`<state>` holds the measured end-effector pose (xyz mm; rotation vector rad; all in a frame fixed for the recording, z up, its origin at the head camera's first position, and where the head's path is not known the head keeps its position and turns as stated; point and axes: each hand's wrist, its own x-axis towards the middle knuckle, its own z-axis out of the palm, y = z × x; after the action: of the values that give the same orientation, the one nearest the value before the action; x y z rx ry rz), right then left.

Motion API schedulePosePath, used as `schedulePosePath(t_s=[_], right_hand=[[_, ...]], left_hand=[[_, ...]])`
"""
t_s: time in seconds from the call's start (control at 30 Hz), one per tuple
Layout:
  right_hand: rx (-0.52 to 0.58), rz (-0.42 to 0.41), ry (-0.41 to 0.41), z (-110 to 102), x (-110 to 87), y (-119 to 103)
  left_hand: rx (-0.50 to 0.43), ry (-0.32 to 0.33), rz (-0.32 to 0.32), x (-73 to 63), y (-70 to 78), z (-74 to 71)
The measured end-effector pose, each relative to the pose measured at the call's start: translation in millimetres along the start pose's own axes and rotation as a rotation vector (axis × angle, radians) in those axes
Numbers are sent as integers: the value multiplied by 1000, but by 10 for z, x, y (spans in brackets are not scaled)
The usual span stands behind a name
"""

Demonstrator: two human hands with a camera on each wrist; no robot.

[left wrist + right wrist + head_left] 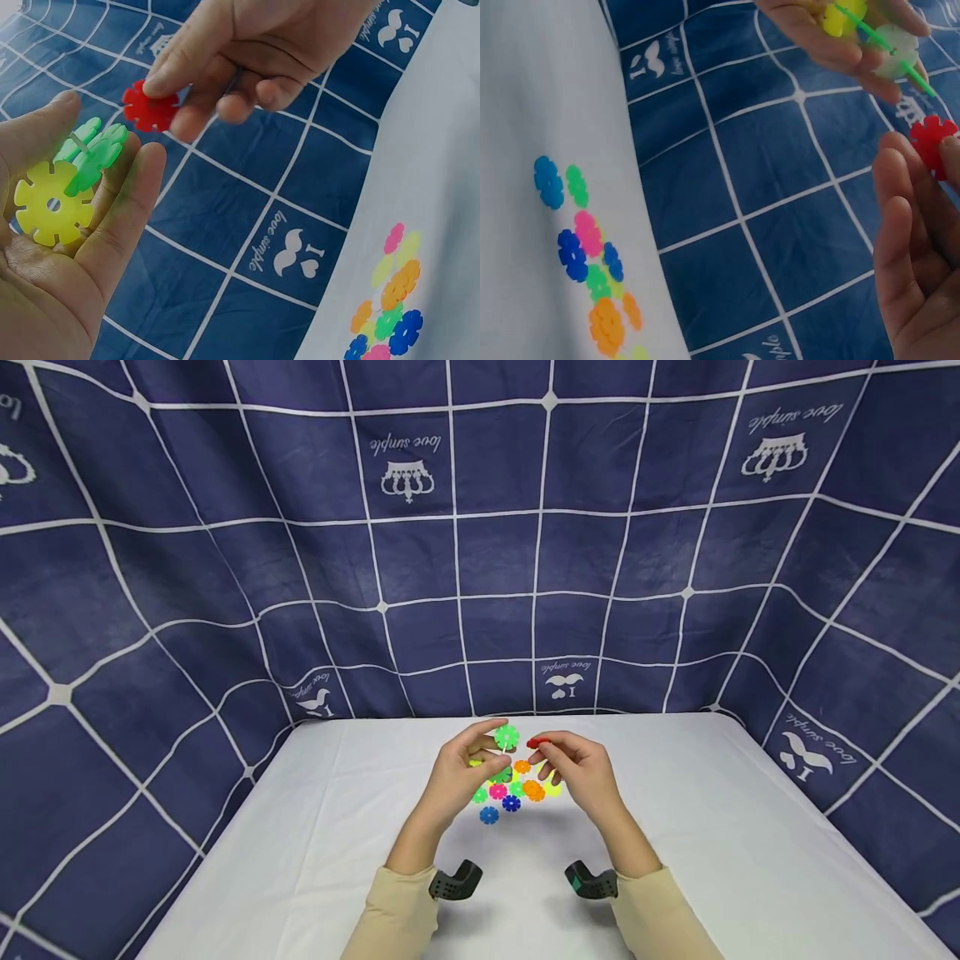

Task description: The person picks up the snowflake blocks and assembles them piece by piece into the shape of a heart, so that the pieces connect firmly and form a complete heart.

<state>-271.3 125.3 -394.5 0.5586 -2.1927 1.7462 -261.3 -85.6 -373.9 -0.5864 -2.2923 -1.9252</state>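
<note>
My left hand (452, 770) holds a small joined cluster of notched plastic snowflake discs, raised above the table. The cluster has green discs (99, 159) set at an angle to each other and a yellow disc (37, 214) facing the left wrist camera. To its right, my right hand (588, 770) pinches a single red snowflake disc (154, 111) between thumb and finger. In the right wrist view, the red disc (928, 141) is close to the cluster but apart from it.
Loose snowflake discs lie in a group on the white tablecloth (337, 843) below my hands, among them a blue one (489, 815), a pink one (588, 232) and orange ones (401, 285). A dark blue checked curtain (495, 560) hangs behind the table.
</note>
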Motion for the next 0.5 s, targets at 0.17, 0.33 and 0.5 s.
schedulePosePath(t_s=[0.17, 0.33, 0.5], right_hand=[[-18, -23, -1, -7, -25, -60], [-18, -57, -12, -24, -47, -69], [-15, -89, -40, -43, -33, -92]], left_hand=[[12, -13, -20, -15, -7, 24], [19, -18, -12, -29, -9, 39], [26, -23, 11, -9, 5, 39]])
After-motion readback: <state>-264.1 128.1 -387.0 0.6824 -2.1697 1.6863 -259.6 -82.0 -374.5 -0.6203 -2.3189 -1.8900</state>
